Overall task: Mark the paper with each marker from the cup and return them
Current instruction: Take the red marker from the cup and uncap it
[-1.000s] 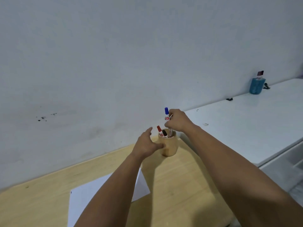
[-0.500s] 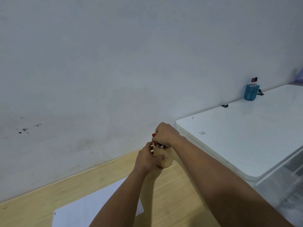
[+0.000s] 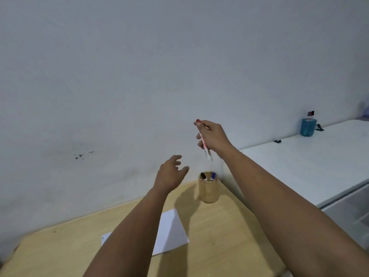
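Observation:
A wooden cup (image 3: 208,189) stands at the back of the wooden table (image 3: 229,242), against the wall. A black-capped marker (image 3: 203,175) and a blue-capped marker (image 3: 213,176) stick out of it. My right hand (image 3: 213,136) holds a red-capped white marker (image 3: 205,146) upright in the air, just above the cup. To the left of the cup, a little above the table, my left hand (image 3: 170,174) hovers open, fingers spread, touching nothing. A white sheet of paper (image 3: 169,232) lies on the table, partly hidden by my left forearm.
A white cabinet top (image 3: 311,166) adjoins the table on the right, slightly higher. A blue container (image 3: 308,126) with small items stands at its back by the wall. The grey wall rises right behind the cup.
The blue-capped marker went down into the cup. My right hand has lifted the red-capped marker out and up. My left hand let go of the cup and opened.

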A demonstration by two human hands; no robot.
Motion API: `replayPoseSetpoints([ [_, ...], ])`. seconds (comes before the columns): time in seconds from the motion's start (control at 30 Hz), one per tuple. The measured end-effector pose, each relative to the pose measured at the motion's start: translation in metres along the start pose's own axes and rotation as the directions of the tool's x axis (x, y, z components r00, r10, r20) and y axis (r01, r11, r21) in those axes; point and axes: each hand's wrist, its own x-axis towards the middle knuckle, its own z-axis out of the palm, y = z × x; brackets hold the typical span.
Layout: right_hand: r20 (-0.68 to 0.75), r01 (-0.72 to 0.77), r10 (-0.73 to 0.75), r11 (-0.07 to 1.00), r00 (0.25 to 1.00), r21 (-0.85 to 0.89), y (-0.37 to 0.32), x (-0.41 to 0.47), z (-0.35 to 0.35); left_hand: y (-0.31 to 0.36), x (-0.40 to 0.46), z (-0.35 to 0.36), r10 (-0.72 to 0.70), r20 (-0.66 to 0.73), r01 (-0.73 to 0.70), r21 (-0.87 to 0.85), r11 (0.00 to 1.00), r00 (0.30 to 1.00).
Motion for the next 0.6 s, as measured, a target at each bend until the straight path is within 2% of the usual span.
replayPoseSetpoints([
  [0.13, 0.209, -0.144, 0.141, 0.990, 0.968, -0.001, -0.004, -0.027, 0.029, -0.006, -0.022, -0.052, 0.021, -0.141, -0.017, 0.027, 0.999, 0.990],
  [0.23, 0.391, -0.091, 0.111, 0.993, 0.914, -0.070, 0.002, -0.051, 0.056, -0.022, -0.044, -0.087, -0.030, -0.206, 0.033, 0.012, 0.999, 0.978],
  [0.33, 0.549, -0.083, 0.125, 0.991, 0.827, -0.101, 0.009, -0.074, 0.093, -0.045, -0.068, -0.117, -0.078, -0.231, 0.074, -0.024, 0.997, 0.970],
  [0.47, 0.671, -0.204, 0.176, 0.978, 0.720, -0.038, 0.015, -0.097, 0.149, -0.076, -0.099, -0.152, -0.097, -0.207, 0.093, -0.028, 0.995, 0.974],
  [0.6, 0.728, -0.184, 0.162, 0.982, 0.666, -0.051, 0.022, -0.110, 0.200, -0.111, -0.117, -0.177, -0.153, -0.208, 0.156, -0.001, 0.988, 0.966],
])
